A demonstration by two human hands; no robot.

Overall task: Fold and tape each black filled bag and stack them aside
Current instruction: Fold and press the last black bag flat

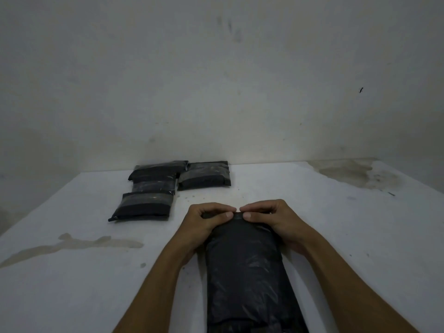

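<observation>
Black bag (242,272), black taped packets (144,205) with greyish glossy bands, white table (336,224) stained brownish.

Dim, flat, greyish light with no clear source; shadows are faint and soft. Wide-angle bending shows at the edges, and fine detail looks slightly soft.

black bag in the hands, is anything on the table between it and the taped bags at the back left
Nothing visible does. The left hand and right hand both pinch the far end of the black bag; the table between it and the taped bags shows only small specks and stains.
</observation>
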